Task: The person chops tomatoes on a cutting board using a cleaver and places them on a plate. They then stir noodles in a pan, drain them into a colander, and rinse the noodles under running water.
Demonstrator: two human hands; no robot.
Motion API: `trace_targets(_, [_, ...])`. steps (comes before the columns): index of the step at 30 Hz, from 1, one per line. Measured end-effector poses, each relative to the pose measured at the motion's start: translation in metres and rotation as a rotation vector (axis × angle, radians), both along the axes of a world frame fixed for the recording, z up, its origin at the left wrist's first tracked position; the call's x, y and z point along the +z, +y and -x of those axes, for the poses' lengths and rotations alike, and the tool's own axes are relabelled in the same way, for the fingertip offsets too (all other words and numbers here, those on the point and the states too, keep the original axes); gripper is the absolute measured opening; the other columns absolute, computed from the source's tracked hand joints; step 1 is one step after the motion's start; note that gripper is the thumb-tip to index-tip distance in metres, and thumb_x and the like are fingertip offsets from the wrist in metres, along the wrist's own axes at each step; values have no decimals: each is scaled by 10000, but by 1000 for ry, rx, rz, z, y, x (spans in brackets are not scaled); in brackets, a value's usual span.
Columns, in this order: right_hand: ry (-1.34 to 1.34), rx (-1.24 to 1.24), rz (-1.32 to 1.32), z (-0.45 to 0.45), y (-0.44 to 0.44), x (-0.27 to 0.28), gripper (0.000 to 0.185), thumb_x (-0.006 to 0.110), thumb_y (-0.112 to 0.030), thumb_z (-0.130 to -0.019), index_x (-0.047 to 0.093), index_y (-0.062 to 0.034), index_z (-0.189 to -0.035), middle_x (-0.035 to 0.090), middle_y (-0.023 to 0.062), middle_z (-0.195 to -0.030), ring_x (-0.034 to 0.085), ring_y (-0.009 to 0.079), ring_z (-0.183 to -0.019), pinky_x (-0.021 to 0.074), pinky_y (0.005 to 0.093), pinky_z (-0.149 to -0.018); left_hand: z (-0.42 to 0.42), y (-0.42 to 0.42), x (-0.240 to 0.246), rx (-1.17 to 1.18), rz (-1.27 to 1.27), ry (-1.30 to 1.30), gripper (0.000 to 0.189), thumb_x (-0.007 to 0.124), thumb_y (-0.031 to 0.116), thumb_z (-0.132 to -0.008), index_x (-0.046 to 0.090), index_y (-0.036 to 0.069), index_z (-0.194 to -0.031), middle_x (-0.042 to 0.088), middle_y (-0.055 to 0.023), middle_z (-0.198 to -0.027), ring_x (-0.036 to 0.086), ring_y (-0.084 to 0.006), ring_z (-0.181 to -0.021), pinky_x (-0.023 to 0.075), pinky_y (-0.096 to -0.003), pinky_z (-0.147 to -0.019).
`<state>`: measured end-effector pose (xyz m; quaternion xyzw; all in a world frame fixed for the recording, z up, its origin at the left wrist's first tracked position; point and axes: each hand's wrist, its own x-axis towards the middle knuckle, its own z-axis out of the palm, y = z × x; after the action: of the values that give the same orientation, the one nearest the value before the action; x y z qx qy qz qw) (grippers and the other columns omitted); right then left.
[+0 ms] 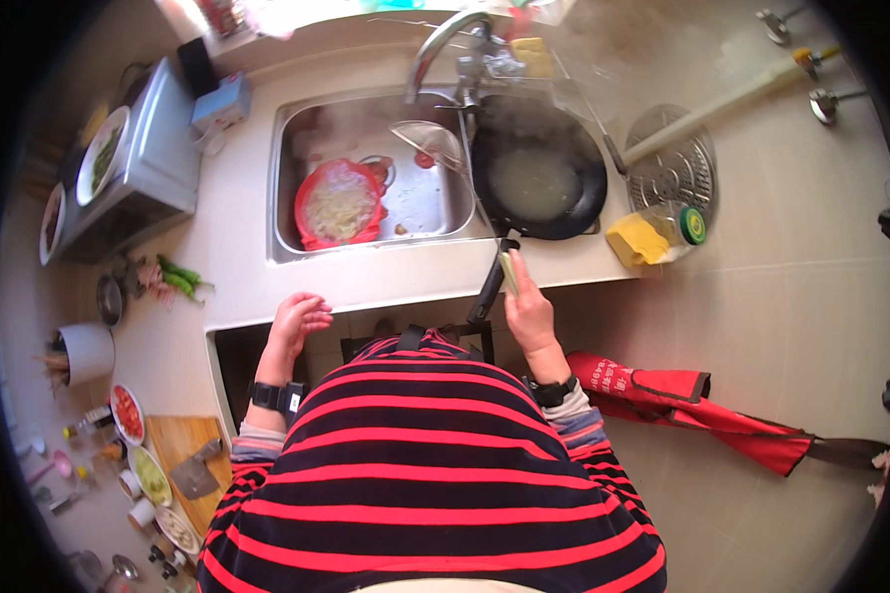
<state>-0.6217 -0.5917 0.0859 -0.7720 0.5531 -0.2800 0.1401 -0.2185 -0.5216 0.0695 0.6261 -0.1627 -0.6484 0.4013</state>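
My right hand (528,311) holds a thin, pale green and yellowish scrubbing pad (509,273) beside the black handle (492,280) of a wok. The wok (540,174) sits over the right basin with cloudy liquid inside and steam above it. To the left, my left hand (299,322) is raised in front of the counter edge, fingers loosely curled and holding nothing. A red strainer or bowl (304,200) of pale shredded food stands in the left sink basin (434,215). A wire mesh skimmer (429,139) lies near the divider.
The chrome faucet (434,52) arches over the sink. A plastic jar (671,226) with a green lid and a yellow sponge (630,241) are at the right. Green peppers (180,278), a wooden cutting board (167,437) and a cleaver (195,478) lie left. A red apron (667,385) hangs right.
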Motion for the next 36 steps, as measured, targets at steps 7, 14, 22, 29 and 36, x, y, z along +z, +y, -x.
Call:
trace_targets(7, [341,-359,-98,100,-22,-35,644,537,-70,-786,318,-176,-1382,524,128,-843,581,339,-659,498,435,-573,30,-12,4,-45,1,10,199,557,176,-866,533,9,-972,630,-143,-855,640,-205,-705,534,-285,-620])
trace_targets(14, [307,-362,-139,129,-43,-76,638,583,-137,-798,297,-149,-1368,511,155,-933,586,346,-806,507,439,-652,67,-20,11,-43,-15,-47,203,553,184,-871,537,14,-979,635,-130,-857,640,-191,-702,527,-273,-619])
trace_targets(22, [370,-283,-183,114,-58,-50,620,641,-117,-752,372,-96,-1310,490,170,-1030,533,357,-939,452,439,-792,53,-11,13,73,-66,-74,190,561,155,-857,538,8,-975,618,-120,-873,641,-201,-700,531,-273,-612])
trace_targets(29, [-189,142,5,-29,-97,10,332,597,-10,-751,577,-22,-1083,529,144,-1006,540,287,-937,440,373,-782,-18,-58,4,149,25,-193,223,558,117,-852,529,-18,-1027,591,-120,-944,622,-210,-789,521,-287,-663])
trace_targets(36, [367,-379,-64,-25,-116,-1,442,618,-95,-737,503,-68,-1164,523,106,-1076,509,282,-1035,414,433,-823,-117,-85,-1,62,19,-85,208,534,144,-876,541,15,-1039,604,-120,-949,630,-214,-796,529,-298,-664])
